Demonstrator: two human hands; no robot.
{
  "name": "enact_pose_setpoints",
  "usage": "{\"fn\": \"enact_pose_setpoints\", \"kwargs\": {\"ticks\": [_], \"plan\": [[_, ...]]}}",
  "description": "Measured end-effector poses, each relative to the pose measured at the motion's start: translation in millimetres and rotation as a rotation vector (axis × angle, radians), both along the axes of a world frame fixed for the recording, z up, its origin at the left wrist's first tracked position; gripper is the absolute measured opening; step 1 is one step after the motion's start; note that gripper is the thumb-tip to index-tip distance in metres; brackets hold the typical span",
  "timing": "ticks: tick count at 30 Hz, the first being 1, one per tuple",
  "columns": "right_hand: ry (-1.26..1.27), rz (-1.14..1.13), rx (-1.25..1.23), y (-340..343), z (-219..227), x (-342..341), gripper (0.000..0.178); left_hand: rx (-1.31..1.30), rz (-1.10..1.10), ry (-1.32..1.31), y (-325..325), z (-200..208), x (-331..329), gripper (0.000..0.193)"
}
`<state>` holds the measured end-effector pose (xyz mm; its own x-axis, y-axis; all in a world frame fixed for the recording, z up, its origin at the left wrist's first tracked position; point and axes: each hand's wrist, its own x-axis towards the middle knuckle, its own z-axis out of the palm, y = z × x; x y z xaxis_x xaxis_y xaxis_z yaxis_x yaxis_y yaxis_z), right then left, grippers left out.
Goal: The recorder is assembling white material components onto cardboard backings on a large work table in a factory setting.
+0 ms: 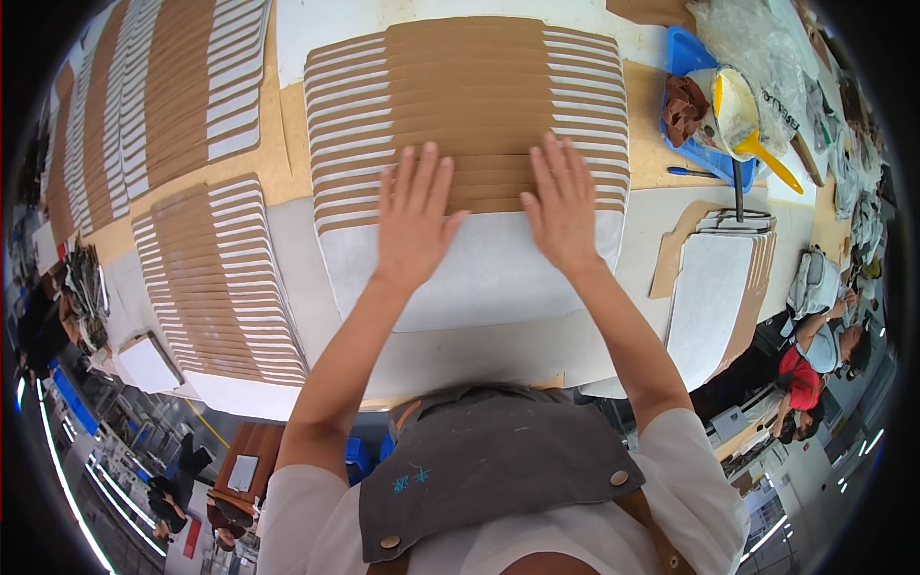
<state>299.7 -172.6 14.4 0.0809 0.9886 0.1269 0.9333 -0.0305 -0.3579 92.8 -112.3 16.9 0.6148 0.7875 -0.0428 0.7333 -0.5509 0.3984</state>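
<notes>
Apron (498,470), hands (412,216) (563,206) on panels (468,96), blu tray (683,56) w/ tub (712,132), brn scrap (684,108)

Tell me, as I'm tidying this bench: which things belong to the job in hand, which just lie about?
Job in hand:
fanned brown-and-white sheets, under left hand and right hand
similar stacks at left, probably

Apparently lying about:
blue pen
clear plastic
crumpled brown pieces

A shingled stack of flat, round-cornered panels (487,177) is lying lengthwise down the middle of the worktable (460,356). The overlapping panels are showing brown central bands with narrow white strips at both sides, while the nearest one is exposing a broad white face.
</notes>
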Motion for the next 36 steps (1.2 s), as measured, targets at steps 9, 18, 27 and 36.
{"fn": "enact_pose_setpoints", "kwargs": {"ticks": [9, 18, 27, 36], "plan": [[-0.169, 0.079, -0.159, -3, -21, 3, 0.059, 0.118, -0.011, 0.098, -5, -32, 23, 0.065], [0.032, 0.180, 0.066, -8, -6, -5, 0.059, 0.073, 0.076, -0.022, -38, -20, -20, 0.063], [0.091, 0.272, 0.002, -42, -9, -46, 0.050, 0.109, 0.579, -0.033, -103, 5, -169, 0.044], [0.181, 0.202, -0.043, -66, 23, -153, 0.048, 0.299, 1.016, 0.065, -78, 15, -445, 0.047]]}}
